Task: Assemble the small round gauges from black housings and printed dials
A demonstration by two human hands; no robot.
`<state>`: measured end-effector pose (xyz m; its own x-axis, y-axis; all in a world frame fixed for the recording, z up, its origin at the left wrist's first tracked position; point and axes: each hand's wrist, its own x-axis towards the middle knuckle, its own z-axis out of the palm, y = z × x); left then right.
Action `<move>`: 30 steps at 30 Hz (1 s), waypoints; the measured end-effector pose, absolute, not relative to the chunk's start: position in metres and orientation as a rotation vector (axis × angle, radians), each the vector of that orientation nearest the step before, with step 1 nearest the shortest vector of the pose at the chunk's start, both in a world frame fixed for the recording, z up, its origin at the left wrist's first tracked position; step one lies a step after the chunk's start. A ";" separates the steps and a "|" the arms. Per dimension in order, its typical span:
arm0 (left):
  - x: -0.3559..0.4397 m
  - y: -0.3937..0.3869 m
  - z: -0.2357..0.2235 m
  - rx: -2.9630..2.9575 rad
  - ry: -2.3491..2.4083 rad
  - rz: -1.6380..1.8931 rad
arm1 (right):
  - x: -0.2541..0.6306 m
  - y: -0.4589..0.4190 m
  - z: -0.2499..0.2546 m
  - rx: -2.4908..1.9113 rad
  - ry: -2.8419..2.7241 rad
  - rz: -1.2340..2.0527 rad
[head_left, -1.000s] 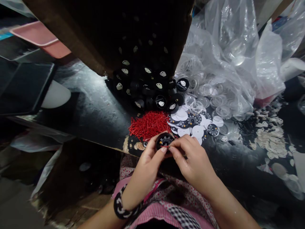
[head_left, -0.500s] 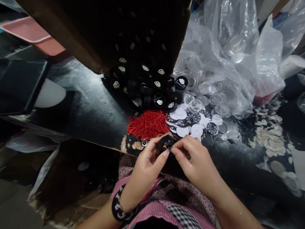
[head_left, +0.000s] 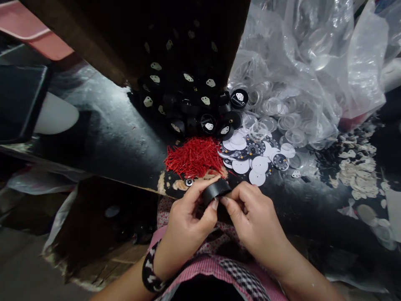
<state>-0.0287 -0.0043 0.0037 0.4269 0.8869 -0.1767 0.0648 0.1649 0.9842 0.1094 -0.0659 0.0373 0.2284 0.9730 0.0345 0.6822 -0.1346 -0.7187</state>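
My left hand (head_left: 191,213) is closed around a black round gauge housing (head_left: 215,190), thumb below and fingers behind it. The housing is tipped so that its smooth side wall shows and its dial face is turned out of sight. Thumb and fingers of my right hand (head_left: 250,213) are pinched at the housing's right edge; any small part between them is hidden. Just beyond my hands lies a heap of red pointers (head_left: 194,156). To its right are loose dial discs (head_left: 255,148), some black with printed marks, some white side up.
A large dark box (head_left: 131,69) leans behind several black housings (head_left: 208,124) with white plates. Clear lens rings (head_left: 286,121) spill from a plastic bag (head_left: 300,67). Small white plates (head_left: 357,171) lie at right, a dark screen (head_left: 21,102) at left. The table's front edge (head_left: 125,184) runs nearby.
The housing has tilted, so its printed dial no longer shows and its side wall does. Both hands have shifted slightly down, and the camera view has moved a little.
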 end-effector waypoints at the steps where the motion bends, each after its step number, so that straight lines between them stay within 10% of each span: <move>1: -0.028 -0.002 0.003 1.235 0.965 0.723 | 0.111 -0.065 0.037 -1.906 -1.518 0.607; 16: -0.015 -0.001 -0.006 0.660 0.915 0.575 | 0.124 -0.042 0.032 -1.848 -1.961 0.150; 24: -0.010 0.006 -0.021 0.739 0.879 0.584 | 0.157 -0.028 0.041 -1.944 -1.683 0.518; 30: -0.006 0.006 -0.022 0.600 0.789 0.678 | 0.223 0.019 0.029 -2.386 -1.614 -0.035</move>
